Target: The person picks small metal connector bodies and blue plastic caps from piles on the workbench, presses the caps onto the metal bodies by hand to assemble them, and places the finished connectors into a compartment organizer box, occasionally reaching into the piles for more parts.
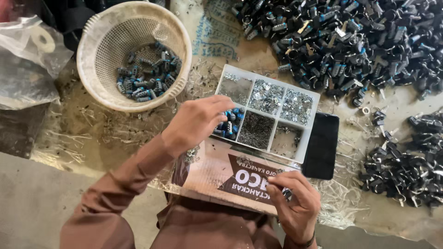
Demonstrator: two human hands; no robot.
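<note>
Nearest the camera, a small dark metal part (287,192) is pinched in the right hand (295,203), the grip narrowed around it with thumb and fingertips, above a printed cardboard sheet (221,173) laid at the desk (55,203) edge. The part is judged to be light, rigid and somewhat slippery, so it is best taken across its short body by the fingertips rather than in the palm. Just beyond, the left hand (196,122) is reached into the white compartment tray (314,99), fingers curled down over the lower-left compartment, where blue-and-black pieces (230,128) are kept; whether one is already held there cannot be told. The other compartments are filled with fine silvery and dark bits, which are judged loose and easily spilled. A black flat slab (321,146) is set touching the tray's right side. Farther left, a white perforated basket (92,34) is seen with similar blue pieces inside, and heaps of black parts (350,41) are spread along the far and right side.
</note>
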